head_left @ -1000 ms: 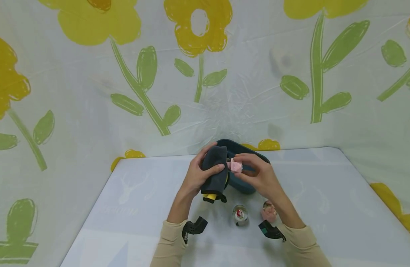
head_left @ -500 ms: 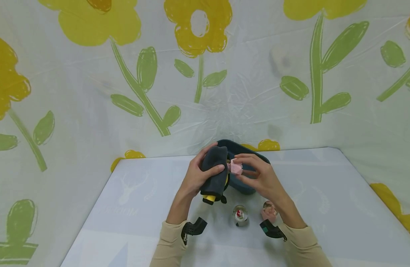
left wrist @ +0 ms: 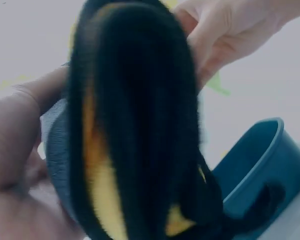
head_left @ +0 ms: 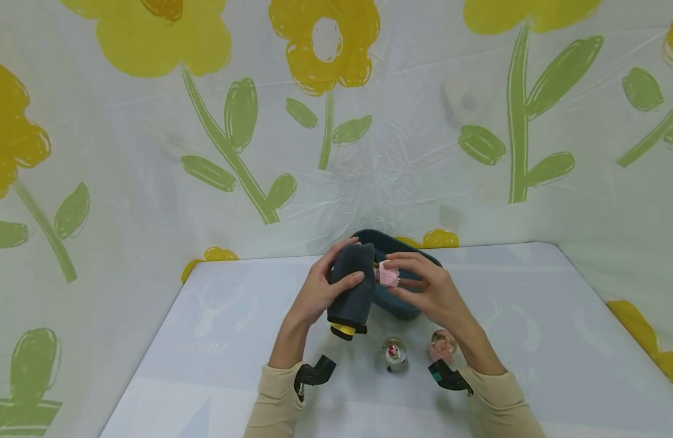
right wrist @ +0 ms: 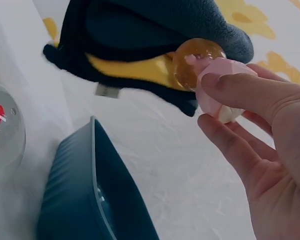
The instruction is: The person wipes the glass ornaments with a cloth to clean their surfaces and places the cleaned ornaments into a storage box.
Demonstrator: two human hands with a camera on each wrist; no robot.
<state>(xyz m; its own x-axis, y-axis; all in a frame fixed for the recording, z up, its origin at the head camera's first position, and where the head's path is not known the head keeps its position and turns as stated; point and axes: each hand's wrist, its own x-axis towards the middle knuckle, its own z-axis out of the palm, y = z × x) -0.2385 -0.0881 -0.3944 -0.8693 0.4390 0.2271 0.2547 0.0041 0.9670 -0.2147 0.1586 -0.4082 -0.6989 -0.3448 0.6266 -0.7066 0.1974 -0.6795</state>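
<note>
My left hand [head_left: 319, 289] grips a folded dark grey-blue cloth [head_left: 352, 295] with a yellow inner side and black edging, its thumb lying across the front. By its pink base, a small snow globe [head_left: 389, 275] is pinched between thumb and fingers of my right hand [head_left: 432, 289]. In the right wrist view the globe's glass ball [right wrist: 190, 65] meets the yellow lining at the cloth's opening. Part of the ball is hidden by the cloth. Both hands are raised over the near left side of a dark blue basin [head_left: 410, 310].
Two more snow globes stand on the white table [head_left: 216, 365] below the hands: a white-based globe [head_left: 394, 355] with a red and white figure, and a pink globe [head_left: 442, 348] near the right wrist. A flowered sheet [head_left: 402, 152] hangs behind the table.
The cloth has turned slightly in my left hand, its lower end dipping and less yellow showing at the side. My right hand and the pinched snow globe have barely moved.
</note>
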